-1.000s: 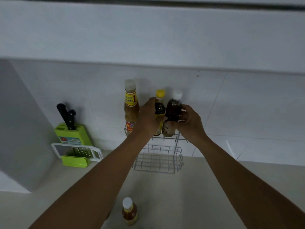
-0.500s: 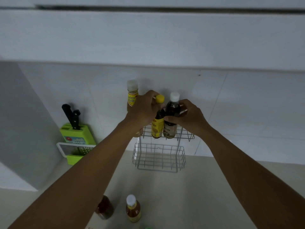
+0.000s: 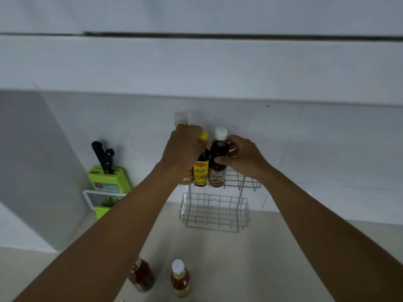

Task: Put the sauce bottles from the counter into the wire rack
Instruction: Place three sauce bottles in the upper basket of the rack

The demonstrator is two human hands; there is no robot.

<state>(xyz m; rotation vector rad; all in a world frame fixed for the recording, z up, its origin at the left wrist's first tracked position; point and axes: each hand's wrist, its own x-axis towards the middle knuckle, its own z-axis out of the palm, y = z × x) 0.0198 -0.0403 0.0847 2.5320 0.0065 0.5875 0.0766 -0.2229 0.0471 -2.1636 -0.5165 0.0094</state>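
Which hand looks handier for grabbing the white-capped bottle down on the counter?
Probably the left hand: the white-capped bottle stands right beside that forearm, nearer than the right hand.

My left hand [image 3: 182, 149] grips yellow-cap bottle [image 3: 201, 168], right hand [image 3: 242, 156] grips dark bottle [image 3: 218, 162], both standing in rack [image 3: 236, 184] top tier; two bottles [image 3: 180, 279] on counter [image 3: 250, 269].

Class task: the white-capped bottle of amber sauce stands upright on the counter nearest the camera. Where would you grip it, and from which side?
Grip the amber sauce bottle around its body just below the narrow neck, coming from its right. It stands upright, and a dark jar stands close on its left beneath the left forearm, while the counter to its right looks bare.
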